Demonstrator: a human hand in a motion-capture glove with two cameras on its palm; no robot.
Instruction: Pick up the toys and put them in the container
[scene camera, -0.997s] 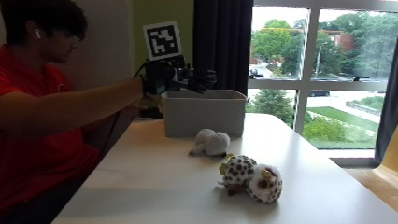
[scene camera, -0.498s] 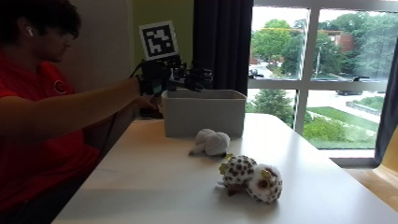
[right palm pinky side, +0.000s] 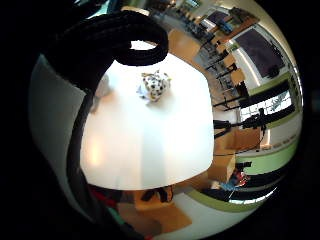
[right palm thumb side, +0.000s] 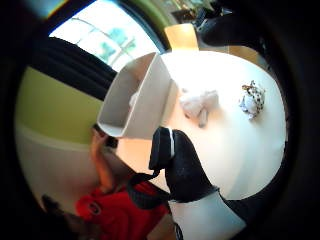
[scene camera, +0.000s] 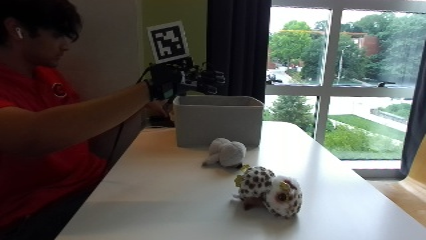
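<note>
A grey container (scene camera: 219, 121) stands at the far end of the white table (scene camera: 166, 200). My gloved right hand (scene camera: 190, 80) hovers above its left rim with fingers spread and holds nothing. A white plush toy (scene camera: 225, 151) lies on the table just in front of the container. Nearer the front lies a spotted owl toy (scene camera: 269, 190). In the thumb side palm view the container (right palm thumb side: 135, 102) is open-topped, with something pale inside it. The white toy (right palm thumb side: 200, 105) and the spotted toy (right palm thumb side: 252, 100) lie beyond it. The little finger side view shows the spotted toy (right palm pinky side: 154, 86).
The person's bare left hand (right palm thumb side: 100, 147) rests behind the container beside a dark object. A large window (scene camera: 346, 80) and a dark curtain (scene camera: 236, 45) stand behind the table. The table's right edge (scene camera: 373, 185) drops off towards the window.
The gloved hand has stayed above the container's left rim, with only a slight shift. The toys have not moved.
</note>
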